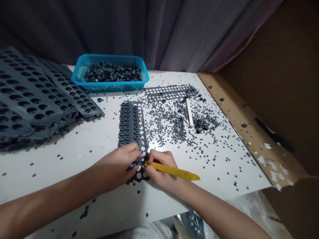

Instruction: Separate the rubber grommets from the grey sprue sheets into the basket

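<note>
A long dark rubber strip (131, 123) full of round rings and holes lies lengthwise on the white table (74, 149). My left hand (119, 166) presses down on the strip's near end, fingers curled over it. My right hand (160, 169) is closed around a yellow pointed tool (176, 172), whose tip meets the strip beside my left fingertips. The tool's other end sticks out to the right.
A blue basket (111, 74) of dark rings stands at the back. Stacked perforated rubber sheets (30, 99) fill the left. Another emptied strip (170, 92), a white stick (189, 112) and several loose punched discs (174, 126) lie at right. Brown cardboard (251, 132) borders the right edge.
</note>
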{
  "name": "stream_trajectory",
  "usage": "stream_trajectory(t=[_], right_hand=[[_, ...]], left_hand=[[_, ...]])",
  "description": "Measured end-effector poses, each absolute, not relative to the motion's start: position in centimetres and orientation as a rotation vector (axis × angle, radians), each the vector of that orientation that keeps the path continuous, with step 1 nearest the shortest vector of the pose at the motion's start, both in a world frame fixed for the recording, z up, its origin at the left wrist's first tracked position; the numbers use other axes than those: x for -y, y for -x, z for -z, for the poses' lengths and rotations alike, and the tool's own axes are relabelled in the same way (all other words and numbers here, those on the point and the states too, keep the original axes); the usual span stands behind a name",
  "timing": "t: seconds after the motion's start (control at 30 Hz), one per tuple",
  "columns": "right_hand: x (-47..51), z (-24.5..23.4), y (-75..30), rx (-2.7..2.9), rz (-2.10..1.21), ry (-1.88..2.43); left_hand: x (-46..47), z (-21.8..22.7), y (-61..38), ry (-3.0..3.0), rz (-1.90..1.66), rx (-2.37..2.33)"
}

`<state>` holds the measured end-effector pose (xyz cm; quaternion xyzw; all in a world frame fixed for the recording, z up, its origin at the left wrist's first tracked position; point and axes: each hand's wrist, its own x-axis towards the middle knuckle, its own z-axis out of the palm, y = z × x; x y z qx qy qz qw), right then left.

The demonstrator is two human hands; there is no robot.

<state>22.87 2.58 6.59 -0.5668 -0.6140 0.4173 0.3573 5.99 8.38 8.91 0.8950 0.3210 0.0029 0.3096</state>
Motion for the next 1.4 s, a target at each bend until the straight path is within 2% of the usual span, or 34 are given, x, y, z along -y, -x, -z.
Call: stream_trajectory(t=[0.2,0.33,0.5,0.67,0.83,1.03,1.23,1.4], right_hand=[[-2.6,-6.4,-22.8,1.586,-1.079,1.473],[-2.6,-6.4,-22.9,1.554,-1.086,1.469],[-2.6,-6.5,-22.8,1.529,-1.102,1.471],[-2.7,-6.4,-23.0,1.481,-1.151,1.458],[-2.9,-5.7,-23.4,1.302,-1.241,1.426],[-3.1,-5.5,-23.1,1.361,-1.158,1.444],[-3.2,-6.1,-22.7,1.462,-1.053,1.481],[-3.2,-6.2,-22.7,1.483,-1.068,1.519]], left_hand=[[-7.4,-7.4,-6.2,-2.791,0.067,-0.691],[-7.0,-6.3,-6.0,-3.062,-0.021,-0.635],[-9.1,-7.1,-5.7,-2.609,-0.025,-0.564],[-11.3,-9.3,-4.9,-2.25,-0.187,-0.887],[-11.7,-9.3,-4.4,-2.264,-0.226,-0.819],[-10.8,-8.4,-5.3,-2.298,-0.233,-0.77],[-10.5,-8.7,-6.0,-2.355,-0.159,-0.775],[-10.2,-8.5,-6.6,-2.543,0.042,-0.673]])
